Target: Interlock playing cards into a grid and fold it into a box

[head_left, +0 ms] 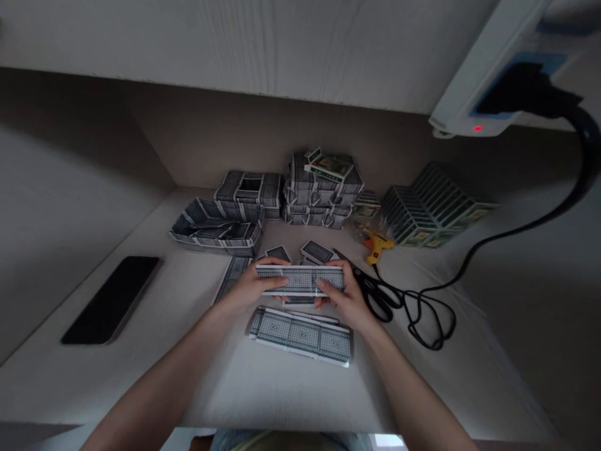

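Between my two hands I hold a long strip of joined playing cards (300, 280), patterned backs up. My left hand (253, 285) grips its left end, thumb on top and fingers beneath. The right end is pinched the same way by my right hand (345, 294). Closer to me, a stack of similar card strips (300, 335) lies flat on the desk. Loose playing cards (318, 252) lie just beyond the held strip, partly covered by it. Black-handled scissors (375, 294) rest right beside my right hand.
A card-built tray (218, 244) and boxes (323, 191) stand at the back. Stacked card packs (434, 207) are back right. A yellow glue gun (377, 246) trails a black cable (439, 288) across the right side. A phone (113, 299) lies left; a power strip (498, 75) hangs upper right.
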`<state>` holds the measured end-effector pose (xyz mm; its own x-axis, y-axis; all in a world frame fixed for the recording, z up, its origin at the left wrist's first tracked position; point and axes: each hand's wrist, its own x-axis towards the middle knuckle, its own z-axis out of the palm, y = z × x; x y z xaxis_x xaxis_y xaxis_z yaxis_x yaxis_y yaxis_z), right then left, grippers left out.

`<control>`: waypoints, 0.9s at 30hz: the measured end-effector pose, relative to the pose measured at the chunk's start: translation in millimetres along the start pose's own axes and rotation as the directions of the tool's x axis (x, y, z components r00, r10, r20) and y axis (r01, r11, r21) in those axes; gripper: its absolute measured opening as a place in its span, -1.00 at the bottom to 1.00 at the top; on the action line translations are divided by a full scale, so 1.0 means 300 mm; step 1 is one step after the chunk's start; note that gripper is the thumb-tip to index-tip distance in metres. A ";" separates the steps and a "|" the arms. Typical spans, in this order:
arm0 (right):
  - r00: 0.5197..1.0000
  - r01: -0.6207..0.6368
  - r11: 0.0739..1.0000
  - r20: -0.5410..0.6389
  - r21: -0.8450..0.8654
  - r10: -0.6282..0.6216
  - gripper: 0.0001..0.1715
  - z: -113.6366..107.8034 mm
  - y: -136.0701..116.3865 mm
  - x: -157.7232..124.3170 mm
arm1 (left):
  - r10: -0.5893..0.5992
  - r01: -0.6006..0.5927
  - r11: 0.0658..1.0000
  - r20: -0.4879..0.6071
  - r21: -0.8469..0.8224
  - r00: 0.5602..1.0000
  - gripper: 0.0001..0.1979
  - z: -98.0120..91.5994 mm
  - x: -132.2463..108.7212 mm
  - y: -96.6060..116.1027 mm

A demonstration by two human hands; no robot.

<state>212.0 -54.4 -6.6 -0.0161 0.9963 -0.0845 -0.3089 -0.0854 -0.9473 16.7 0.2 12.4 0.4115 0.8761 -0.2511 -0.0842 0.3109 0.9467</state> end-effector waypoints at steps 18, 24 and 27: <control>1.000 -0.007 0.992 -0.031 -0.123 0.004 -0.46 0.013 -0.005 0.004 | 0.010 -0.011 0.999 0.016 0.042 1.000 -0.63 0.009 0.000 -0.014; 0.998 -0.038 0.994 -0.051 -0.100 0.033 -0.46 0.011 -0.012 0.006 | -0.012 0.010 0.999 0.044 0.036 0.999 -0.59 0.009 0.000 -0.015; 0.997 -0.060 0.997 -0.044 -0.038 0.058 -0.46 0.004 -0.012 0.006 | -0.010 0.008 1.000 0.067 0.025 0.998 -0.58 0.009 -0.002 -0.012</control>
<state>212.1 -52.3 -2.9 0.0075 0.9882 -0.1530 -0.2708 -0.1453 -0.9516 19.3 -2.6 9.6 0.4726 0.8462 -0.2462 -0.0585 0.3088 0.9493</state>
